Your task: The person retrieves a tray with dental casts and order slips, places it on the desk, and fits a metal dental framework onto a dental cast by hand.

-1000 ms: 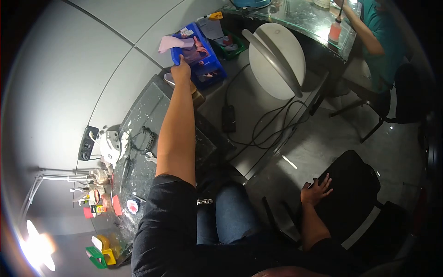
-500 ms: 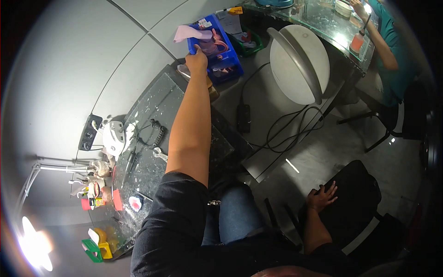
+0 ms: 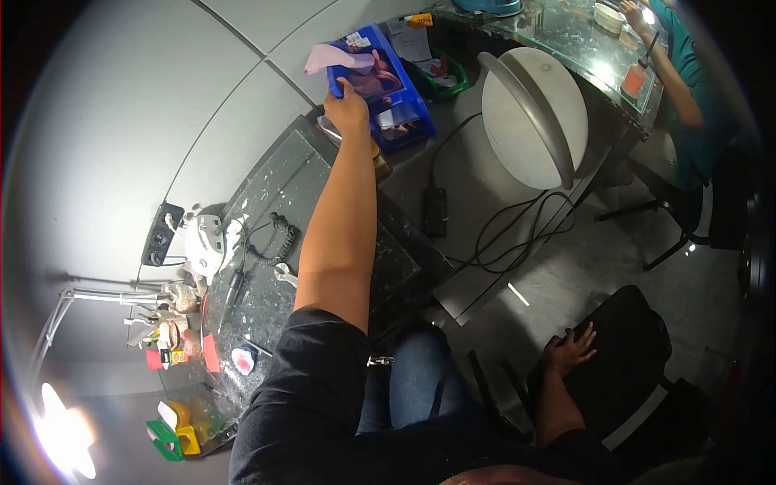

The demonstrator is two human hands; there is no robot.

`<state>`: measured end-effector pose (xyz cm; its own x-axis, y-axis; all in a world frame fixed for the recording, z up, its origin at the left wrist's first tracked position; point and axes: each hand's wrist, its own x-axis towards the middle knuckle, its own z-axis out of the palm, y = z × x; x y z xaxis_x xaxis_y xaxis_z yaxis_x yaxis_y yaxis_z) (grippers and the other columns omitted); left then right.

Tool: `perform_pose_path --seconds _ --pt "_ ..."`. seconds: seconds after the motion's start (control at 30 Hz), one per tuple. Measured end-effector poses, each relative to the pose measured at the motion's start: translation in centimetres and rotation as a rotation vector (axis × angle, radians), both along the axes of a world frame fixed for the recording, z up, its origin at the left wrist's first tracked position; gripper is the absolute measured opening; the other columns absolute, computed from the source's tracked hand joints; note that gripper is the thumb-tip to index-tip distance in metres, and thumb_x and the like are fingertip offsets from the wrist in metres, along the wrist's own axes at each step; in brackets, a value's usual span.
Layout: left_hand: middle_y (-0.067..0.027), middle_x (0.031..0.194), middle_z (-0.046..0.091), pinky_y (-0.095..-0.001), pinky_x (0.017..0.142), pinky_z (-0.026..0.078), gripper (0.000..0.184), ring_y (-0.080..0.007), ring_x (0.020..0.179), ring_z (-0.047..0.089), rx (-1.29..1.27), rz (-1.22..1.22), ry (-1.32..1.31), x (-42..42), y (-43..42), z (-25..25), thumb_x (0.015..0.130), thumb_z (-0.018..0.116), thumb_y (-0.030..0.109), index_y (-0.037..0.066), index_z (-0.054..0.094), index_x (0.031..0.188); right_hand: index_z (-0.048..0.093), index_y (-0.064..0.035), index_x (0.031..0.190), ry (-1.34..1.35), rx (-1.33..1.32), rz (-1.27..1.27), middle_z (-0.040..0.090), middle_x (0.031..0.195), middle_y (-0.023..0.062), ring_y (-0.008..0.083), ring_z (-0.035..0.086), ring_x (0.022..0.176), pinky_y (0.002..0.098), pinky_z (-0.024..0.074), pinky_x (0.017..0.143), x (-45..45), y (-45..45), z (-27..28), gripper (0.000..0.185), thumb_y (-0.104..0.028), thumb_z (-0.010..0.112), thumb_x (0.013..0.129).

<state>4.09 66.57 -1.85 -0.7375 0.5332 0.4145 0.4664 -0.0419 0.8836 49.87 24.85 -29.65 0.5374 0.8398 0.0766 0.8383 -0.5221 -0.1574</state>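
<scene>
Grip looks made: left hand (image 3: 349, 109) pinches the blue bin (image 3: 394, 66) at 12 o'clock, its pink sheet (image 3: 339, 58) unheld; right hand (image 3: 571, 352) lies spread on the chair (image 3: 618, 356), 4 o'clock.

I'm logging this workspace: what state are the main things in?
Blue plastic bin: open, loaded, edge gripped by left hand
Green plastic bin: open, holding things
White-armed lamp: lit
Black rectangular socket strip: one plug inserted
Black chair: right hand resting on it

head-worn view, looking forward, steeply down
</scene>
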Motion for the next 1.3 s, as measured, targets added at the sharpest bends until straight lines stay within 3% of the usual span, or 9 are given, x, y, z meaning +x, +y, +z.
perform_pose_path --seconds 0.27,0.37,0.67,1.0,1.1,1.17,1.2,1.27,1.3 --pt "-0.0196 0.083 0.074 -0.0429 0.070 0.051 0.050 -0.0313 0.075 0.070 0.156 0.032 0.066 0.3 -0.7 0.9 0.105 0.059 0.041 -0.007 0.070 0.102 0.071 -0.0123 0.106 -0.002 0.026 0.000 0.030 0.168 0.0092 0.0308 0.022 0.158 0.0645 0.0116 0.124 0.1 -0.1 -0.3 0.032 -0.021 0.061 0.077" --pt "-0.0038 0.069 0.060 -0.0331 0.058 0.045 0.051 -0.0134 0.064 0.052 0.248 -0.053 -0.049 0.4 -0.9 1.2 0.101 0.067 0.043 -0.003 0.065 0.082 0.071 -0.0127 0.105 -0.006 0.000 -0.013 0.031 0.168 0.0091 0.0304 0.022 0.158 0.0644 0.0111 0.124 0.1 0.0 -0.3 0.032 -0.022 0.061 0.077" --pt "-0.0061 0.082 0.067 -0.0319 0.063 0.051 0.043 -0.0136 0.068 0.058 0.299 -0.218 -0.169 -1.5 0.0 0.9 0.102 0.068 0.035 -0.008 0.070 0.102 0.071 -0.0133 0.109 0.001 0.002 0.002 0.028 0.169 0.0087 0.0301 0.021 0.158 0.0632 0.0095 0.124 0.6 -0.3 -1.1 0.034 -0.022 0.061 0.077" --pt "-0.0100 0.075 0.071 -0.0375 0.063 0.048 0.041 -0.0163 0.066 0.059 0.248 -0.169 -0.143 -0.7 0.0 1.2 0.104 0.064 0.031 -0.008 0.070 0.095 0.071 -0.0140 0.113 -0.018 -0.036 0.005 0.028 0.169 0.0089 0.0307 0.022 0.158 0.0634 0.0095 0.124 0.8 -0.5 -1.6 0.034 -0.025 0.063 0.081" --pt "-0.0029 0.065 0.061 -0.0338 0.055 0.040 0.043 -0.0121 0.060 0.049 0.284 -0.098 -0.025 -1.5 1.8 -0.1 0.103 0.067 0.034 -0.006 0.066 0.085 0.070 -0.0114 0.116 -0.041 0.102 0.042 0.028 0.169 0.0083 0.0327 0.020 0.158 0.0647 0.0064 0.124 0.7 -0.5 -2.2 0.036 -0.031 0.062 0.087" --pt "-0.0043 0.068 0.062 -0.0357 0.058 0.042 0.043 -0.0135 0.063 0.049 0.322 -0.149 -0.060 -0.6 1.5 0.2 0.104 0.065 0.033 -0.006 0.067 0.087 0.067 -0.0059 0.118 -0.120 0.298 0.057 0.051 0.152 0.0132 0.0307 0.047 0.143 0.0575 0.0285 0.119 1.0 -0.1 -1.4 0.035 -0.028 0.064 0.092" --pt "-0.0045 0.068 0.063 -0.0363 0.059 0.042 0.042 -0.0140 0.063 0.049 0.303 -0.148 -0.040 -0.6 1.5 0.2 0.104 0.065 0.032 -0.006 0.066 0.088 0.067 -0.0059 0.118 -0.127 0.311 0.058 0.051 0.152 0.0132 0.0307 0.047 0.143 0.0575 0.0285 0.119 0.6 0.9 -0.6 0.035 -0.028 0.064 0.092" --pt "-0.0051 0.069 0.063 -0.0368 0.060 0.043 0.041 -0.0147 0.062 0.049 0.339 -0.179 -0.025 -0.4 1.9 0.3 0.104 0.064 0.031 -0.006 0.066 0.087 0.067 -0.0008 0.114 0.662 0.691 -0.111 0.068 0.119 0.0149 0.0230 0.067 0.111 0.0411 0.0499 0.100 -0.9 2.6 0.4 0.026 -0.017 0.064 0.094" --pt "-0.0057 0.069 0.063 -0.0366 0.062 0.044 0.041 -0.0151 0.062 0.050 0.309 -0.188 -0.021 -0.1 1.6 0.5 0.105 0.063 0.030 -0.006 0.066 0.087 0.068 0.0004 0.110 0.668 0.739 0.035 0.069 0.106 0.0133 0.0194 0.067 0.099 0.0352 0.0515 0.090 -3.4 4.3 2.5 0.021 -0.012 0.063 0.094"
